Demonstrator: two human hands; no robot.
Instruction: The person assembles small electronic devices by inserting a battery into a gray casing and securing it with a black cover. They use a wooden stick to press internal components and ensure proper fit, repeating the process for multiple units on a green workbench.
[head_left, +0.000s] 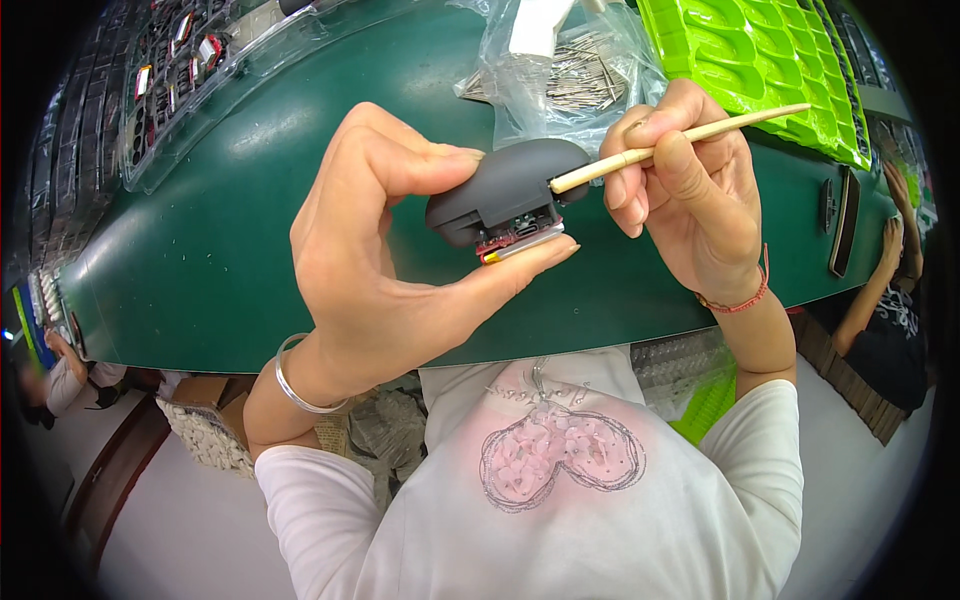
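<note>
My left hand grips a dark grey rounded plastic casing, thumb on its upper side and a finger stretched along below. From the casing's open underside show a small circuit board with a port and a flat silver battery-like piece with a yellow end. Between thumb and fingers, my right hand pinches a thin pale wooden stick. Its blunt left end meets the casing's right side, seemingly at a small notch; the tapered end points up to the right. Both hands are raised over the green table.
Behind the hands, a clear plastic bag holds many thin metal pins. A bright green moulded tray lies at the back right, clear trays of parts at the back left. Other people's hands rest at the right beside a dark flat object.
</note>
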